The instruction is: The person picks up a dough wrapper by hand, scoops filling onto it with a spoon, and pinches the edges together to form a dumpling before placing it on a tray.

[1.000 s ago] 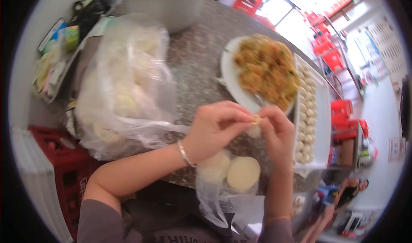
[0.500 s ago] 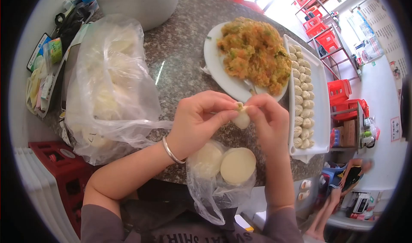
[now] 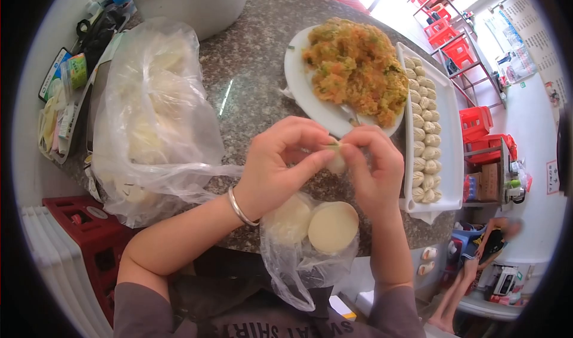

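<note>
Between my fingertips is a small dumpling (image 3: pixel 336 164), its pale wrapper gathered at the top with a bit of greenish filling showing. My left hand (image 3: pixel 286 159) pinches its edge from the left, a silver bangle on the wrist. From the other side my right hand (image 3: pixel 373 165) pinches the same edge with thumb and fingers. Below the hands, two stacks of round dough wrappers (image 3: pixel 333 227) sit on a clear plastic bag. Beyond the hands, a white plate (image 3: pixel 298 81) carries a heap of orange-green filling (image 3: pixel 358 69), with a utensil handle (image 3: pixel 350 116) sticking out.
A white tray (image 3: pixel 449 159) with rows of pleated dumplings (image 3: pixel 427 135) stands at the right edge of the speckled table (image 3: pixel 250 57). At left lie a large plastic bag of wrappers (image 3: pixel 158 117) and a big metal pot (image 3: pixel 197 7). A person (image 3: pixel 477 260) sits at far right.
My fingers have closed further over the dumpling's top, and less filling shows. The view has shifted slightly.
</note>
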Demonstrator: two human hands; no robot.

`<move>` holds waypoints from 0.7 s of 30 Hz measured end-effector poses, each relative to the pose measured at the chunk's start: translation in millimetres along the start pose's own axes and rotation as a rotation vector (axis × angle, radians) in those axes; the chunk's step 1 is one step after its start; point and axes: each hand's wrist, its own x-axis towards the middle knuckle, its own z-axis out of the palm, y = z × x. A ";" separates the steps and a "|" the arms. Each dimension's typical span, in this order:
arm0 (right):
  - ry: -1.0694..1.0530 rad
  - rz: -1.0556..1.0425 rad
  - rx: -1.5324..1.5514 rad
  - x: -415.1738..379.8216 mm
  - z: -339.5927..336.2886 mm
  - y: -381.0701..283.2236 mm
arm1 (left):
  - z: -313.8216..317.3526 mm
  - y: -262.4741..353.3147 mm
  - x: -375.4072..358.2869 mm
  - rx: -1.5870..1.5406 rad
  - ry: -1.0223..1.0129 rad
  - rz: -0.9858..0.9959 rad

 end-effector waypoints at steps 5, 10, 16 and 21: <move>-0.061 0.198 0.126 1.1 -6.8 2.1 | -3.7 -4.7 1.7 -0.128 -0.050 -0.068; -0.060 0.066 0.029 1.6 -5.8 1.4 | -3.1 -1.0 0.3 -0.068 -0.068 -0.038; -0.039 0.082 0.037 1.0 -1.3 3.6 | -2.4 0.1 0.4 -0.085 -0.021 -0.109; -0.070 0.034 -0.037 2.4 -3.4 -2.5 | 0.9 5.4 -1.6 -0.009 -0.013 -0.132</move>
